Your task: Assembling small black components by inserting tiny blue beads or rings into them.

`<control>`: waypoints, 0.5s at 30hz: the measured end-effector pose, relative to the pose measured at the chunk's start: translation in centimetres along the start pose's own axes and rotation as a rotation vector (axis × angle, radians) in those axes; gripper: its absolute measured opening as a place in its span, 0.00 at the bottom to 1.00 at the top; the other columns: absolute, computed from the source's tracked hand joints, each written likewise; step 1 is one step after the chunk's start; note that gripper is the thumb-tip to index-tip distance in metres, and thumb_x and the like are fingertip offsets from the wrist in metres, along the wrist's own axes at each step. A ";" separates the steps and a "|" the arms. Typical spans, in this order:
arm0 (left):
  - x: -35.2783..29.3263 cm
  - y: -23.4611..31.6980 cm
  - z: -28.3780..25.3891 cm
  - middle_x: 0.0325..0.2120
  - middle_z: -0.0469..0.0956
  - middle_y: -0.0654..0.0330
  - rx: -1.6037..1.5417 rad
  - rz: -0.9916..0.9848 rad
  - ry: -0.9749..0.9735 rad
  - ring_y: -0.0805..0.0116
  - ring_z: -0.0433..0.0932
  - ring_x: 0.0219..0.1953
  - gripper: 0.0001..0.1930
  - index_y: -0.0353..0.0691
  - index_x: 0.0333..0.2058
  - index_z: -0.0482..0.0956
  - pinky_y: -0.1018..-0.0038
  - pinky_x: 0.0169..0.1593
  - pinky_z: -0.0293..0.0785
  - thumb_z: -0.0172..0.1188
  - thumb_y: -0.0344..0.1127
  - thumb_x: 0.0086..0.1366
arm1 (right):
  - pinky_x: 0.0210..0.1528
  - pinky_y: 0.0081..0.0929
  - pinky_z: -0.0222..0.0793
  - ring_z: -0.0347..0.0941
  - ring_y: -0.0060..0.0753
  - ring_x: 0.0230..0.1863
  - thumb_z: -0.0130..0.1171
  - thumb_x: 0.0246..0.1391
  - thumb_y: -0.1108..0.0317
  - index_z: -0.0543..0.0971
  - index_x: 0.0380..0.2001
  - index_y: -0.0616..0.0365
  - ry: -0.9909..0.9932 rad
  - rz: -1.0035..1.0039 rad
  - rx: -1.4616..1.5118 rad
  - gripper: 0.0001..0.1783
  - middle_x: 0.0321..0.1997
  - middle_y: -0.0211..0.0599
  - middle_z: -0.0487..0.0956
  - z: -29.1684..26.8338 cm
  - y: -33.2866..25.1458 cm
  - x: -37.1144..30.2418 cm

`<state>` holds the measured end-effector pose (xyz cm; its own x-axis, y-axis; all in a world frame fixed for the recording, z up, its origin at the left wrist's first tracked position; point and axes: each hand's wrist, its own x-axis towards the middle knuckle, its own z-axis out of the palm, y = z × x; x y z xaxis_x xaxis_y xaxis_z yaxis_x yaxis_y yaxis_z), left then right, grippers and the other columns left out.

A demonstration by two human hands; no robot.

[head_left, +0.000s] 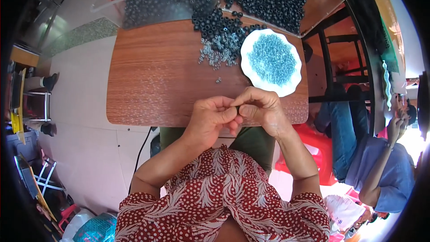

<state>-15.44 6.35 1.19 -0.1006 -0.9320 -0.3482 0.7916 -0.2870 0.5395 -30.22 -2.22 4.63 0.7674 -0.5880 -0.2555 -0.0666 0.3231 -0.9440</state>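
My left hand (pixel 209 118) and my right hand (pixel 265 111) meet just over the near edge of the wooden table. Both are closed, with thumbs and fingertips pinched together on a small black ring-shaped piece (pixel 238 108). The fingers cover most of it, so its exact shape is hard to make out. Beyond them lies a loose pile of black ring-shaped pieces (pixel 213 24), and a scatter of small shiny silvery pieces (pixel 219 50) runs along its near side. A white scalloped plate (pixel 247 74), full of tiny silvery or clear pieces (pixel 274 58), sits right of the pile.
The brown wooden tabletop (pixel 148 76) stands before me. A clear plastic bin (pixel 112 11) of black pieces is at its far left, another (pixel 323 15) at its far right. Rightward are a red plastic stool (pixel 329 170) and a seated person in blue (pixel 380 175).
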 end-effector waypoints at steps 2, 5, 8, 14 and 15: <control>-0.2 1.2 -0.2 0.24 0.76 0.51 0.023 0.020 0.026 0.69 0.75 0.21 0.08 0.28 0.35 0.73 0.75 0.24 0.72 0.56 0.27 0.58 | 0.34 0.16 0.70 0.72 0.19 0.29 0.52 0.50 0.81 0.77 0.37 0.63 0.042 0.016 -0.020 0.10 0.29 0.31 0.77 0.7 -0.5 0.7; -0.2 4.8 -0.3 0.24 0.76 0.52 0.328 0.212 0.062 0.69 0.74 0.21 0.08 0.29 0.35 0.73 0.76 0.25 0.72 0.56 0.26 0.57 | 0.34 0.15 0.68 0.72 0.17 0.31 0.54 0.51 0.78 0.76 0.40 0.63 0.130 0.035 0.023 0.12 0.27 0.29 0.77 1.2 -1.0 1.8; 1.3 10.1 0.2 0.22 0.76 0.59 0.574 0.580 0.118 0.76 0.73 0.21 0.08 0.30 0.34 0.75 0.81 0.25 0.70 0.58 0.26 0.55 | 0.31 0.11 0.64 0.69 0.14 0.28 0.55 0.50 0.78 0.77 0.38 0.63 0.277 -0.212 -0.204 0.10 0.28 0.28 0.77 0.0 -0.9 2.9; 6.0 22.4 0.6 0.25 0.75 0.64 1.148 1.159 0.383 0.77 0.70 0.23 0.12 0.35 0.36 0.77 0.82 0.27 0.66 0.61 0.24 0.51 | 0.32 0.11 0.63 0.68 0.13 0.29 0.57 0.49 0.80 0.78 0.34 0.64 0.312 -0.225 -0.392 0.08 0.27 0.26 0.76 -0.8 -0.5 4.6; 6.6 23.6 1.0 0.25 0.75 0.64 1.152 1.171 0.393 0.77 0.70 0.23 0.12 0.35 0.36 0.77 0.82 0.27 0.66 0.61 0.24 0.51 | 0.32 0.11 0.63 0.68 0.13 0.29 0.57 0.49 0.80 0.78 0.34 0.64 0.300 -0.235 -0.393 0.08 0.27 0.26 0.76 -0.6 -0.6 4.9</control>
<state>1.97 -6.78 12.40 0.4656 -0.6892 0.5552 -0.5107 0.3031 0.8046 -26.87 -5.75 3.83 0.5789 -0.8151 -0.0225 -0.1927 -0.1099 -0.9751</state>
